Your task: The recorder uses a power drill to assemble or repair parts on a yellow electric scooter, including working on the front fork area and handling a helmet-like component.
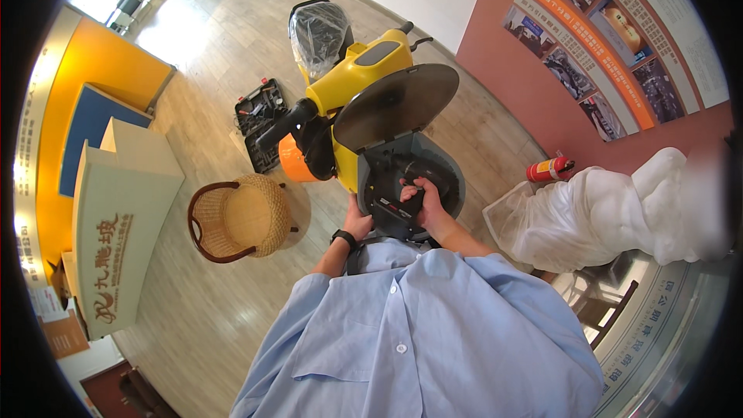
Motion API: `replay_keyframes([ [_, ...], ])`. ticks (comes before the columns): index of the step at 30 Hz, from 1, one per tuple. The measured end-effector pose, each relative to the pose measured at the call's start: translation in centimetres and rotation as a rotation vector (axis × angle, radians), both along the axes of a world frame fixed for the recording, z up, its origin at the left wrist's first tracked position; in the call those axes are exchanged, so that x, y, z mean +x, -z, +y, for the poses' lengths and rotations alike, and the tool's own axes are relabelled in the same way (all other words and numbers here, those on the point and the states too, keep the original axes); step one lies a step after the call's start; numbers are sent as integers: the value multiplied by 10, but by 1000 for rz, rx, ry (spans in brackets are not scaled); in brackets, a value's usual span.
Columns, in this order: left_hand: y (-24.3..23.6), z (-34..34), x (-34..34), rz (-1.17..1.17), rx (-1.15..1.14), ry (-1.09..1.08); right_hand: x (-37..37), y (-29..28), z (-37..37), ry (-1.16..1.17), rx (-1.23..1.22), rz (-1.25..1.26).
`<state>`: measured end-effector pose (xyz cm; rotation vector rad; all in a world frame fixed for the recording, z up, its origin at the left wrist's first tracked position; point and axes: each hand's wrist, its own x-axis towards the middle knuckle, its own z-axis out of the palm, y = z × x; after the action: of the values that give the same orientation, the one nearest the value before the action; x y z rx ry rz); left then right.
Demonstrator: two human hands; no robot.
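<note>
"Wooden floor (pixel 209 302) is under the yellow machine (pixel 368 70); and the fingers?"

"Right fingers (pixel 410 193) grip the black block (pixel 393 210) (inside the grey compartment (pixel 451 178)); left fingers (pixel 355 207) are at its side, how closed I cannot tell."

I noted a wicker chair (pixel 251 215) on the wood floor (pixel 197 317) to my left, a pale counter (pixel 124 186) beyond it; to my right, a red fire extinguisher (pixel 549 169) near a white wrapped form (pixel 619 205).

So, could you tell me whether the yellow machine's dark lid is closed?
No, the dark lid stands raised above the open compartment.
</note>
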<state>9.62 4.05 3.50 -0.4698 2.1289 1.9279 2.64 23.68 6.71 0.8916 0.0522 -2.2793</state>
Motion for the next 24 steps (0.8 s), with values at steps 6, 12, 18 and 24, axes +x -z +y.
replay_keyframes([
  [6,25,-16,4,214,-326,250,9,-26,-48,167,2,-66],
  [12,-1,-5,-5,306,-477,408,13,-15,-51,240,14,-111],
  [18,-3,-8,-7,301,-456,390,15,-18,-51,225,9,-125],
  [24,3,-10,-8,328,-431,388,17,-19,-51,216,9,-94],
])
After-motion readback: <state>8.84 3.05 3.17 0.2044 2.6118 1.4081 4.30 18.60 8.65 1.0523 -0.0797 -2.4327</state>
